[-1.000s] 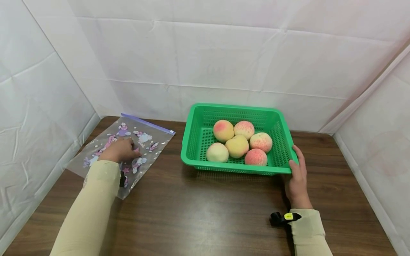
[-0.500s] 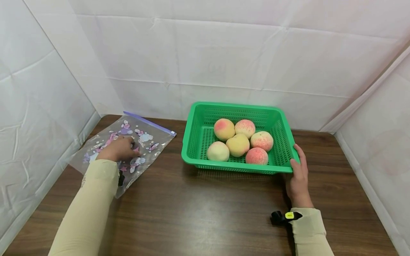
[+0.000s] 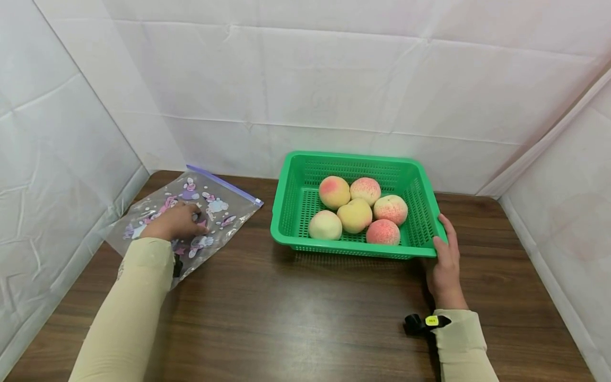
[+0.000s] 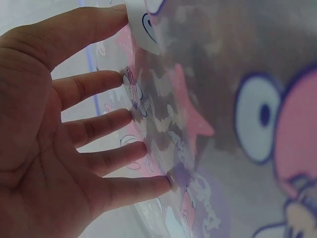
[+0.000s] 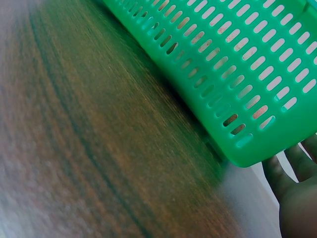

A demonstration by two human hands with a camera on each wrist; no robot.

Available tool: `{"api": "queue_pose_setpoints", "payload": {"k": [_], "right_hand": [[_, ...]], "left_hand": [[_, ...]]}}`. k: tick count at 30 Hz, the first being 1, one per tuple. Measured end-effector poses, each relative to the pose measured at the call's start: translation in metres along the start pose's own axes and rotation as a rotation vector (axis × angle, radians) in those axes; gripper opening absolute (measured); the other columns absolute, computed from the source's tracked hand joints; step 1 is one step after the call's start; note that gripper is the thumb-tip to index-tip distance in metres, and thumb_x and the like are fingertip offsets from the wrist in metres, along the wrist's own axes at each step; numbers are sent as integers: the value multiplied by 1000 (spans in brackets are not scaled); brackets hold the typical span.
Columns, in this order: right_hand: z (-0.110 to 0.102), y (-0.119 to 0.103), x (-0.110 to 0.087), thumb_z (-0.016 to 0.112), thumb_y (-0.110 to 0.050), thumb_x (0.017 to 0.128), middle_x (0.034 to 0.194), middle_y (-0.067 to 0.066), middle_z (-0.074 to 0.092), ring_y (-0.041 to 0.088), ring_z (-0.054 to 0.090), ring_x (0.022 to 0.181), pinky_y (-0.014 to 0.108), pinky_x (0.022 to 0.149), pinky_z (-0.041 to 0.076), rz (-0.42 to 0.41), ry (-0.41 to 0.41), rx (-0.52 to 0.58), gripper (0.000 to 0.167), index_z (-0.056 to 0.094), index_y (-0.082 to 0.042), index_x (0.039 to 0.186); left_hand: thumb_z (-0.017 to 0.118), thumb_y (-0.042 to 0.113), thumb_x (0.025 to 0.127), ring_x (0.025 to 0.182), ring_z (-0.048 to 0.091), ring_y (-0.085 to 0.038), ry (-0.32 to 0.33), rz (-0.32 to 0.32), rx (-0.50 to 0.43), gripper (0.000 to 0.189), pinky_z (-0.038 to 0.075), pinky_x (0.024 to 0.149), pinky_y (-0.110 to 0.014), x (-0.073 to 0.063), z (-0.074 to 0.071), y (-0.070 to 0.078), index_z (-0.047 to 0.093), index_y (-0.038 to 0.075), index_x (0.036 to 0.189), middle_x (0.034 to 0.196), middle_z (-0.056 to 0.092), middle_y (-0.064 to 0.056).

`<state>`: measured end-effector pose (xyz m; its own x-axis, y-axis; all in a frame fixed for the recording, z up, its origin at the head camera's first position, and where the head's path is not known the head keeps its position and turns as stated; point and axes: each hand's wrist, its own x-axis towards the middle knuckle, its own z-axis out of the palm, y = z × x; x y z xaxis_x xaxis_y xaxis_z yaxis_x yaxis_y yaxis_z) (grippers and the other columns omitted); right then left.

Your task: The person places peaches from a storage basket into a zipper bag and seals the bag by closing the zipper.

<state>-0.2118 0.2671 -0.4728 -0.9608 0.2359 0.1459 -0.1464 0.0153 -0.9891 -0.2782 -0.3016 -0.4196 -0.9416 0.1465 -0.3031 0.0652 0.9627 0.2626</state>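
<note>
On the left of the table lies a clear zip bag [image 3: 229, 204] printed with cartoon figures, a purple slider strip along its far edge. My left hand [image 3: 174, 221] is over its middle. In the left wrist view the fingers [image 4: 94, 126] are spread and nearly straight, fingertips on the plastic. A green slotted basket [image 3: 305, 246] stands right of centre with several peaches [image 3: 354, 216] inside. My right hand [image 3: 444, 265] rests against its near right corner, thumb and forefinger at the rim. In the right wrist view its other fingers [image 5: 277, 173] are partly hidden behind the basket.
The dark wood table [image 3: 296, 318] is bounded by a white sheeted wall [image 3: 310, 95] close behind the basket. More white sheeting stands on the left and right sides. A black wrist camera [image 3: 415, 324] with a yellow label sits at the right cuff.
The zip bag has turned slightly clockwise under my left hand, its near corner shifting left. The right hand, the basket and the peaches keep their places.
</note>
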Motion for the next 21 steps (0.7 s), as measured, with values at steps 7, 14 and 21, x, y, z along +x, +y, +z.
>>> {"api": "queue_pose_setpoints", "payload": {"k": [7,14,21], "right_hand": [[0,0,0,36,-27,99,150,-2,31,14,36,123,28,96,31,4,1,-12,51,34,-31,150],[0,0,0,36,-26,99,149,-2,32,13,37,122,28,96,31,-2,4,-7,51,34,-30,150],[0,1,-1,36,-25,99,148,-2,33,14,38,121,28,95,31,-8,5,2,51,35,-30,149]], "left_hand": [[70,37,83,121,45,-55,-20,5,-12,69,37,99,-66,0,-1,-5,49,-6,133,133,44,-39],[71,36,82,123,43,-55,-19,13,-30,70,36,100,-67,-1,-2,-6,49,-6,134,135,42,-39],[73,34,79,120,45,-53,-2,50,-37,69,37,100,-66,-3,-1,-10,52,-5,132,134,42,-38]]}}
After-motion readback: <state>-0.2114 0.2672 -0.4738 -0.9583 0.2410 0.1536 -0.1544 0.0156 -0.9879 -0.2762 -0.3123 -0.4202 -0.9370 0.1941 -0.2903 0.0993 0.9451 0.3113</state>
